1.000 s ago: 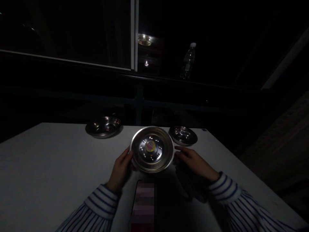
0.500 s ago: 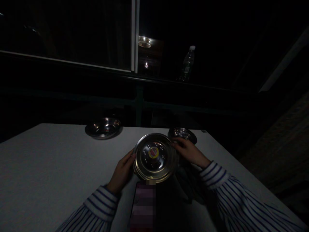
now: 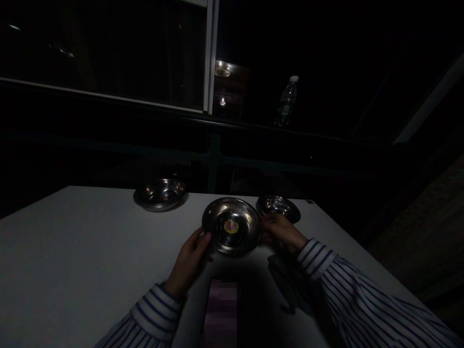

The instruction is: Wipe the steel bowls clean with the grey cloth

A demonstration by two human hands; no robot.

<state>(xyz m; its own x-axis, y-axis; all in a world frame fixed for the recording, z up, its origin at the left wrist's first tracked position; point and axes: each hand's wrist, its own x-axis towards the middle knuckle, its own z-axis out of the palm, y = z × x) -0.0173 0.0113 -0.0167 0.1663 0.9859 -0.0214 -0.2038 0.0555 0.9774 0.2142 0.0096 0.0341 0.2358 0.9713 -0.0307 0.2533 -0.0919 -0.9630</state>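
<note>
I see left hand (image 3: 188,261) and right hand (image 3: 284,233), fingers closed on the rim of the stickered steel bowl (image 3: 232,227), centre frame. Could slip if either pinch loosens; right knuckles might knock the second steel bowl (image 3: 277,204), right of centre.

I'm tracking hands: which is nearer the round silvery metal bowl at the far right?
Right: the right hand is just in front of the far-right bowl; the left hand is farther off to its left.
</note>
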